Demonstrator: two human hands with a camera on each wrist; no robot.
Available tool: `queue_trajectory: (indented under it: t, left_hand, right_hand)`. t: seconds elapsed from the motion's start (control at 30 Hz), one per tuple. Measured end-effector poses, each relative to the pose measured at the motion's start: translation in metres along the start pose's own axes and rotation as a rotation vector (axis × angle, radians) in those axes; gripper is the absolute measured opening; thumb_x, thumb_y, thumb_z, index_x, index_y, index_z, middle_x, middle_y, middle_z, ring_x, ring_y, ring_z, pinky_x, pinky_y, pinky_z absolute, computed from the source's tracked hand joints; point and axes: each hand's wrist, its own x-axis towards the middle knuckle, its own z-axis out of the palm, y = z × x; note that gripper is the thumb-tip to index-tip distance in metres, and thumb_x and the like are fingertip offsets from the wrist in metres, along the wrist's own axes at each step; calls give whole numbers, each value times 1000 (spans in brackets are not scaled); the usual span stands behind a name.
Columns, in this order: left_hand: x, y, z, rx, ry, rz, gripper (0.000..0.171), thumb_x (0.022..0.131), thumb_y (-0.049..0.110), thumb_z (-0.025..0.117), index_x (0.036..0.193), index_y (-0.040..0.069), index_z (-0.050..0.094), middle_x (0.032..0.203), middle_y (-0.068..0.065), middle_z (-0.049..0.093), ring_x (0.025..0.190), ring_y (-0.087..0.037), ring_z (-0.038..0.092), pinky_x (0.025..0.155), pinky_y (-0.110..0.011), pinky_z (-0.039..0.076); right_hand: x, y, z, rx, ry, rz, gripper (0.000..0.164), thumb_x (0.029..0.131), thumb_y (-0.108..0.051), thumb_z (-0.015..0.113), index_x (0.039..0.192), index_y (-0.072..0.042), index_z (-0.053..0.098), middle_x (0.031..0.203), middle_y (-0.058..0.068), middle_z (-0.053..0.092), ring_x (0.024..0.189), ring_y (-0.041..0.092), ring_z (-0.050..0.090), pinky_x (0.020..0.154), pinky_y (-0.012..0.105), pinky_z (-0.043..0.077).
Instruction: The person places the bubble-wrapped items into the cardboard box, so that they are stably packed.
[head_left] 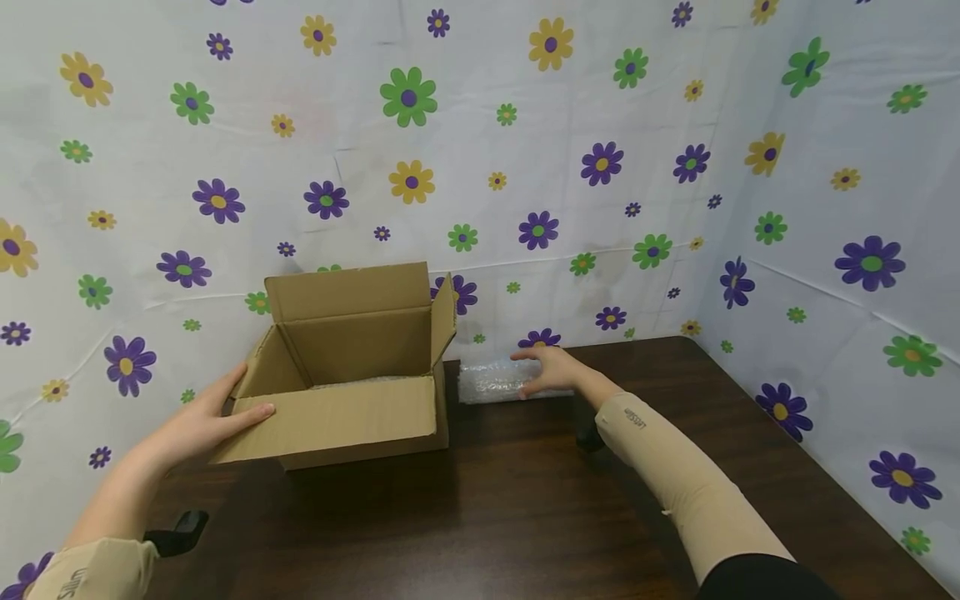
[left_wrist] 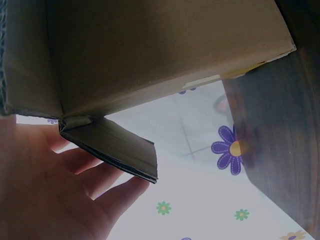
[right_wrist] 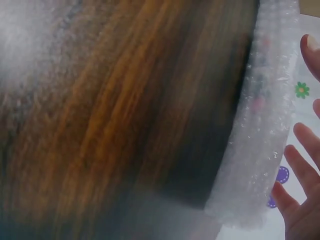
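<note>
Right hand (head_left: 551, 371): thumb and fingers are standing apart right at the bubble-wrapped bundle (head_left: 486, 383); can't tell if any fingertip is touching. Bundle is lying just right of the cardboard box (head_left: 360, 340). Left hand (head_left: 206, 423) is gripping the box's near-left corner, thumb lying on the front flap, fingers spreading behind the left flap. Box is sitting upright, flaps open, with clear plastic (head_left: 360, 382) showing inside. Dark table (head_left: 480, 517) is running beneath the box; flowered sheet (head_left: 480, 137) is hanging behind it.
</note>
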Motion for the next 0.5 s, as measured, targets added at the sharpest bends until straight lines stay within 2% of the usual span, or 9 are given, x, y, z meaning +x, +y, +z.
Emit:
queue_trajectory:
  t: [0.2, 0.5]
  left_hand:
    - [-1, 1, 0, 3, -3, 2, 94, 96, 38, 59, 153, -2, -3, 152, -39, 7, 135, -61, 10, 98, -77, 16]
    - [1, 2, 0, 2, -1, 1, 94, 96, 38, 60, 154, -1, -3, 152, -38, 9, 135, -60, 11, 97, -76, 17]
  right_hand:
    - [3, 3, 4, -39, -7, -63, 80, 72, -43, 84, 139, -10, 54, 142, 8, 51, 131, 33, 44, 105, 53, 37]
    - [4, 2, 7, -43, -25, -42, 75, 73, -35, 85, 137, -11, 56, 141, 8, 52, 132, 32, 43, 106, 53, 36]
